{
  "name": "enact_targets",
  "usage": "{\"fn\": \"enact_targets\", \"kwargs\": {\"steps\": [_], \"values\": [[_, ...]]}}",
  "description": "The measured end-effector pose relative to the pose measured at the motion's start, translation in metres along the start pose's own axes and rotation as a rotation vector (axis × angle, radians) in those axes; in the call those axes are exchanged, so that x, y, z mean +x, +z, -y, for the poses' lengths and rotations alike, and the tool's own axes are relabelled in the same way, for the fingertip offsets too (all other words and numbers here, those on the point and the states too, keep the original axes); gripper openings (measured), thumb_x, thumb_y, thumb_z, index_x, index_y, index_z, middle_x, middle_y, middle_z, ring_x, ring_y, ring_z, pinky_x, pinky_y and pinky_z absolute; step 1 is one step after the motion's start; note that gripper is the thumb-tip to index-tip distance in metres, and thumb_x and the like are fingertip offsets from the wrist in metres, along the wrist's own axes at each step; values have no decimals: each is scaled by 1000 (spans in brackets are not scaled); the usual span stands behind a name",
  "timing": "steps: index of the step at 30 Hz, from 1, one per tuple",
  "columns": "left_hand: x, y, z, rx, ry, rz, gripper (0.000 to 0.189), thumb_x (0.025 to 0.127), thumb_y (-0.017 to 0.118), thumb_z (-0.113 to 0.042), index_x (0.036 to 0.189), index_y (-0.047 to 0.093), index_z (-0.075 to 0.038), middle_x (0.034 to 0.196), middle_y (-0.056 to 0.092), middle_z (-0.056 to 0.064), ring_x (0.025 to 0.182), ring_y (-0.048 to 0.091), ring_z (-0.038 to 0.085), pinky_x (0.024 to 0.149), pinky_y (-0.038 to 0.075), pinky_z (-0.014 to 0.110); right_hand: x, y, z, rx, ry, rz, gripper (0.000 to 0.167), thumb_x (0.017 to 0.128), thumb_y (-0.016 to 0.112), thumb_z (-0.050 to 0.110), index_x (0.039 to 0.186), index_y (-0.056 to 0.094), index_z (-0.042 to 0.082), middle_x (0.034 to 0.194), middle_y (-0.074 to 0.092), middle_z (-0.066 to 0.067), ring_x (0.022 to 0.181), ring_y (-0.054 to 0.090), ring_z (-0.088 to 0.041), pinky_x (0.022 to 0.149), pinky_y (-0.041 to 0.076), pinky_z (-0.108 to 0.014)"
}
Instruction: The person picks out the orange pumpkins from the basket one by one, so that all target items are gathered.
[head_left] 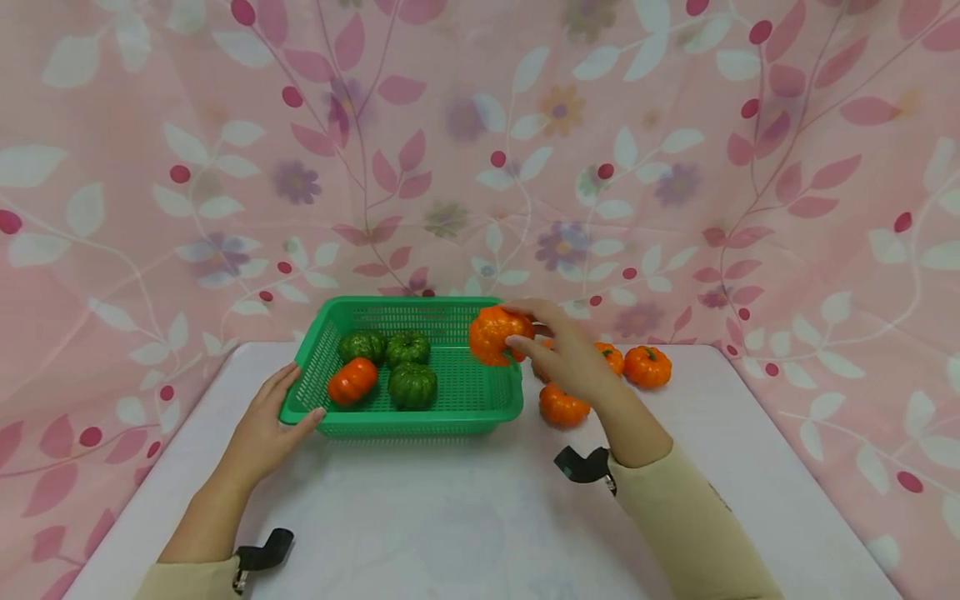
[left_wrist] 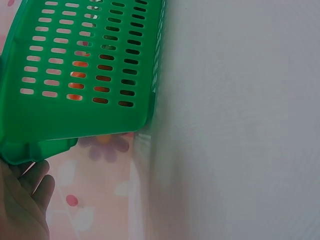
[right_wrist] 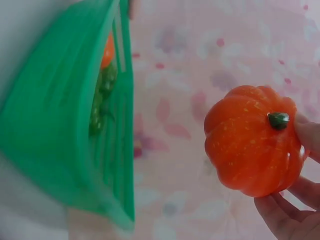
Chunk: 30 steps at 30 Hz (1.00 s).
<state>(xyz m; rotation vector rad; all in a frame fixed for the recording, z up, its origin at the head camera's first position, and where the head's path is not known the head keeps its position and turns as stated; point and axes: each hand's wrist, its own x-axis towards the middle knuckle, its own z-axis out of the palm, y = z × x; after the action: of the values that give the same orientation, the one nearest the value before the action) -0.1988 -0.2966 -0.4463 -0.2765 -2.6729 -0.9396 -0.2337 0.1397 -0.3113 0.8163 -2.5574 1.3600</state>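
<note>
A green plastic basket (head_left: 420, 422) stands on the table, holding several dark green pumpkins (head_left: 412, 386) and one red-orange pumpkin (head_left: 352, 382) toward its left half. My left hand (head_left: 262, 429) grips the basket's near left corner, thumb on the front rim and fingers at the left side. Above the basket's right end, my right hand (head_left: 566, 354) holds a small orange pumpkin (head_left: 495, 337) between thumb and fingers. In the right wrist view, this ribbed pumpkin (right_wrist: 250, 142) shows a short green stem and is apart from the basket wall (right_wrist: 50, 115).
Several more orange pumpkins (head_left: 647, 367) lie on the table right of the basket, some partly hidden by my right hand. One orange pumpkin (head_left: 562, 407) sits nearest the front. A pink floral cloth (head_left: 465, 167) hangs behind the white table (head_left: 450, 517).
</note>
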Motion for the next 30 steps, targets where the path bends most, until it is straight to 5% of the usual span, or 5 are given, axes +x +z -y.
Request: {"fn": "enact_targets", "kwargs": {"steps": [14, 24, 30], "values": [[0, -4, -4, -2, -1, 7, 82, 92, 71, -37, 153, 32, 2, 160, 27, 18, 143, 27, 47, 106, 28, 73, -59, -66, -89, -168, 329, -83, 55, 97, 66, 38, 142, 53, 9, 137, 55, -19, 126, 53, -42, 102, 47, -55], [1, -2, -3, 2, 1, 8, 82, 93, 71, -36, 154, 32, 2, 160, 27, 18, 143, 27, 47, 106, 27, 73, -88, -74, -146, -297, 448, -28, 51, 100, 60, 42, 140, 55, 10, 135, 55, -28, 116, 56, -49, 93, 50, -62], [1, -2, -3, -3, 0, 2, 83, 92, 71, -37, 154, 32, 1, 160, 27, 18, 143, 28, 47, 106, 27, 73, -93, -67, -173, -250, 482, -48, 53, 98, 62, 43, 138, 59, 7, 132, 58, -27, 110, 59, -43, 85, 56, -51]]}}
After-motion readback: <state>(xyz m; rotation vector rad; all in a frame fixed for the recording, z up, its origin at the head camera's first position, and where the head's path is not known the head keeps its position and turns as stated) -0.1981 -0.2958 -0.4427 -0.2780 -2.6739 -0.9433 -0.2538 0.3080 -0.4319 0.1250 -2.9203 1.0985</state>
